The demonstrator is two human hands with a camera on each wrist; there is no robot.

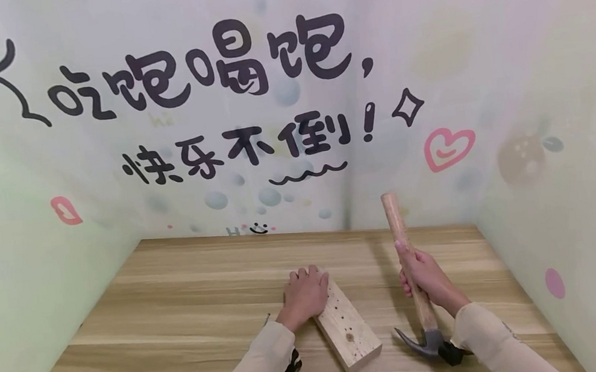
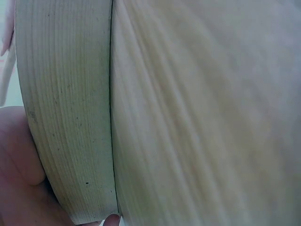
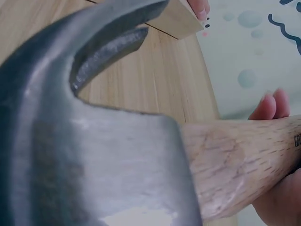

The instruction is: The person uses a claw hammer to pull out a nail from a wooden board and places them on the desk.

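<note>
A pale wooden block [image 1: 352,326] lies on the table, dotted on top with several small dark spots and a knot. My left hand [image 1: 305,294] grips its far end; the left wrist view shows the block's side [image 2: 70,113] with a fingertip [image 2: 112,220] curled round the end. To the right, my right hand [image 1: 424,276] holds a claw hammer [image 1: 425,313] by its wooden handle. The handle's end points up and away, while the metal head hangs low near the wrist. Close up in the right wrist view, the hammer's claw [image 3: 113,56] curves toward the block.
The wood-grain table [image 1: 181,319] runs back to a pale wall [image 1: 311,203] with dark lettering. Side walls [image 1: 562,213] stand at left and right. Black wrist straps [image 1: 293,365] show by both sleeves.
</note>
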